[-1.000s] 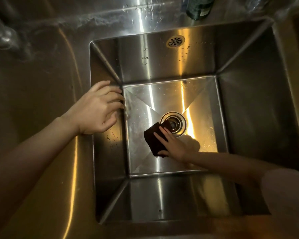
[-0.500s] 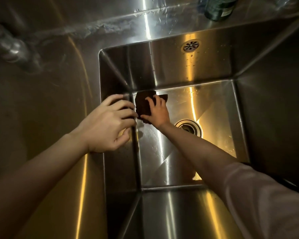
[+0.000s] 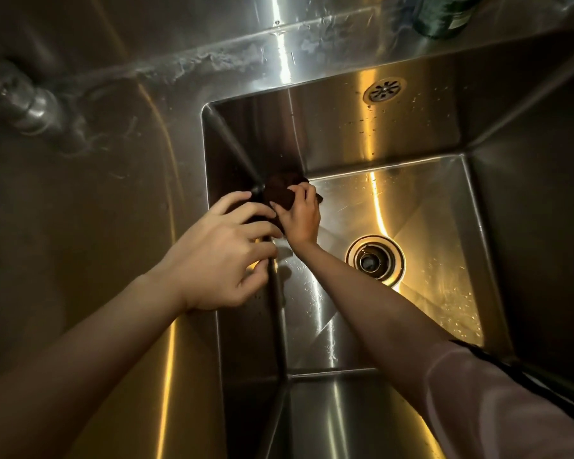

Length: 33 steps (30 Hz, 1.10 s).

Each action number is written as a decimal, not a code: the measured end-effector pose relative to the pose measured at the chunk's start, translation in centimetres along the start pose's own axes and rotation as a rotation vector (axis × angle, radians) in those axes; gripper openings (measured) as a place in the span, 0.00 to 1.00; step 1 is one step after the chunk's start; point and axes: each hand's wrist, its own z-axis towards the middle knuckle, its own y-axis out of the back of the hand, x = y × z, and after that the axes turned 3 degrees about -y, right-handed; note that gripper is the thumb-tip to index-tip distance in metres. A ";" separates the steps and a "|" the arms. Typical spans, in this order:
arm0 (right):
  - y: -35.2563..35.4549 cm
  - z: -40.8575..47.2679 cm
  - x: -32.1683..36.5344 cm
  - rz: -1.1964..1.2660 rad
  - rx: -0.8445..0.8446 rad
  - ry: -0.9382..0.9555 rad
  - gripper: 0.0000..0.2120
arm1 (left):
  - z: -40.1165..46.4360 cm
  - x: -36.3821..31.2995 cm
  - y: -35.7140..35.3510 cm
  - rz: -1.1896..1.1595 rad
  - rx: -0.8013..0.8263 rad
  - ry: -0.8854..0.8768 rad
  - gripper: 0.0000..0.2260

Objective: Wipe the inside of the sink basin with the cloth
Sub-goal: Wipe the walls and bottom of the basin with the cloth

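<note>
My right hand (image 3: 300, 217) pinches the cloth (image 3: 279, 193), bunched in the sink basin (image 3: 395, 134)'s far-left corner. Left hand (image 3: 226, 256) loosely curled at the rim, holding nothing. Risk: 1 wadded cloth skips the seam (wet steel, likely slick), and droplets stay behind.

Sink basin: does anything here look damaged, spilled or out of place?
Nothing stands out. The sink basin shows only water droplets, and the drain looks intact. The right hand presses the dark cloth into the far left corner; the left hand rests at the rim.
</note>
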 end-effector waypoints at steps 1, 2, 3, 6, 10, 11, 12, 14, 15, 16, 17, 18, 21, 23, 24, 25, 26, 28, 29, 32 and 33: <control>0.1 -0.2 0.6 0.035 -0.027 -0.015 0.22 | 0.0 0.0 0.0 0.000 0.000 0.001 0.15; 0.2 -0.2 1.2 0.069 -0.052 -0.030 0.21 | 0.0 0.0 -0.1 0.003 0.001 0.001 0.15; 0.4 -0.3 1.8 0.104 -0.073 -0.046 0.21 | 0.0 0.1 -0.1 0.007 0.002 0.000 0.15; 1.8 -0.7 3.6 0.231 -0.150 -0.047 0.19 | 0.0 0.2 -0.1 0.003 -0.008 -0.003 0.16; 5.2 -1.6 6.6 0.426 -0.298 0.077 0.18 | -0.1 0.0 -0.1 -0.011 -0.056 -0.018 0.16; 6.3 -1.7 7.3 0.477 -0.335 0.119 0.17 | -0.2 0.0 -0.2 -0.014 -0.074 -0.013 0.16; 7.3 -1.6 8.0 0.514 -0.377 0.163 0.17 | -0.2 0.0 -0.2 -0.019 -0.097 -0.007 0.18; 9.2 -1.2 9.1 0.564 -0.454 0.260 0.17 | -0.3 0.0 -0.2 -0.022 -0.147 -0.011 0.20; 9.9 -1.1 9.5 0.582 -0.479 0.308 0.17 | -0.4 0.0 -0.2 -0.020 -0.169 -0.017 0.20; 10.6 -1.1 9.8 0.598 -0.509 0.348 0.16 | -0.5 0.1 -0.2 -0.018 -0.189 -0.022 0.21; 11.2 -1.1 10.1 0.615 -0.535 0.379 0.16 | -0.5 0.1 -0.3 -0.017 -0.206 -0.025 0.23; 11.6 -1.0 10.4 0.630 -0.551 0.407 0.16 | -0.5 0.1 -0.3 -0.015 -0.219 -0.025 0.25; 12.1 -0.4 11.8 0.601 -0.496 0.450 0.15 | -0.4 0.0 -0.4 -0.002 -0.242 -0.019 0.30; 11.2 -0.2 11.5 0.501 -0.375 0.438 0.13 | -0.3 0.0 -0.3 0.000 -0.251 -0.016 0.32; 10.4 -0.2 10.1 0.429 -0.249 0.408 0.12 | -0.3 -0.1 -0.3 -0.001 -0.248 -0.014 0.32; 9.4 -0.4 8.5 0.321 -0.084 0.377 0.13 | -0.3 -0.1 -0.2 0.000 -0.242 -0.014 0.32; 8.1 -0.7 6.6 0.229 0.072 0.367 0.15 | -0.3 -0.1 -0.2 0.004 -0.232 -0.016 0.32; 6.2 -1.0 4.8 0.161 0.120 0.332 0.15 | -0.3 -0.1 -0.2 0.016 -0.213 -0.018 0.32; 5.6 -0.6 4.8 0.173 -0.002 0.285 0.12 | -0.3 -0.1 -0.2 0.019 -0.208 -0.017 0.31; 4.2 0.1 4.3 0.153 -0.097 0.226 0.09 | -0.3 -0.1 -0.1 0.005 -0.201 -0.008 0.31; 3.6 0.3 3.4 0.116 -0.076 0.197 0.10 | -0.2 0.0 -0.1 -0.006 -0.196 -0.002 0.31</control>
